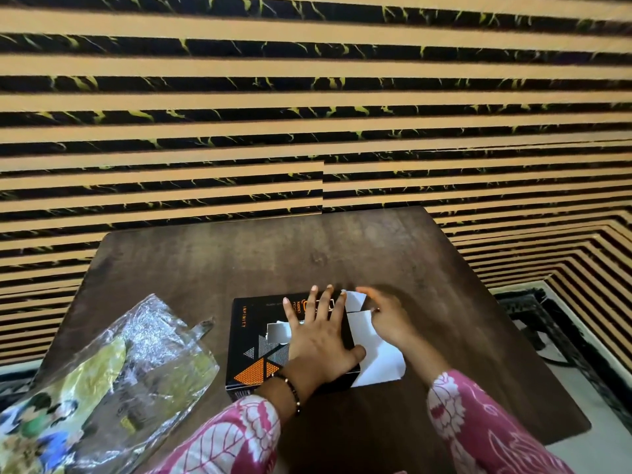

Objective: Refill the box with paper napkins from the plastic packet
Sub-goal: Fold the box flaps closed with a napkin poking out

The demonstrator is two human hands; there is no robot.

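Note:
A black box (251, 340) with orange triangles lies flat on the dark wooden table (239, 261). A white napkin (277, 331) pokes from its top slot. My left hand (319, 336) presses flat on the box top, fingers spread. My right hand (386, 319) is at the box's right end, against its white end flaps (374, 357), which stand open; the hand is blurred and its grip on them is unclear. The crumpled clear plastic packet (130, 378) with green and blue print lies at the left, apart from both hands.
A striped tan-and-black wall rises right behind the table. The table's right edge drops to a patterned floor with a dark ornate object (526, 309). The packet overhangs the table's left front corner.

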